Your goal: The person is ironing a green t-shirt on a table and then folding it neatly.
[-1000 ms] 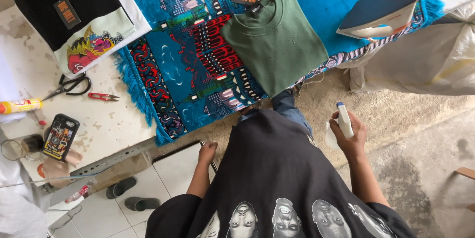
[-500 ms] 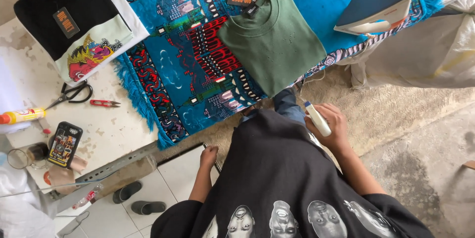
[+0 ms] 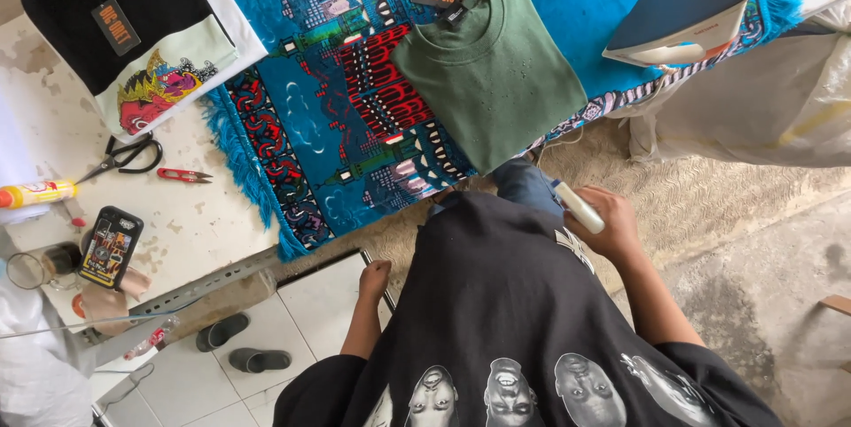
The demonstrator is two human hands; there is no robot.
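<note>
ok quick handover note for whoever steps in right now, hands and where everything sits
Right hand: closed around a small white bottle, held near the waist, off the table.
Left hand: loosely closed and holding nothing, down by the table edge.
Folded green shirt lies flat on the blue patterned rug, tag at the collar. Iron rests on the rug to its right, untouched.
Stack of folded shirts sits at the table's far left; scissors and phone lie below it.
Done: green shirt folded. Whether it has been ironed cannot be told.
</note>
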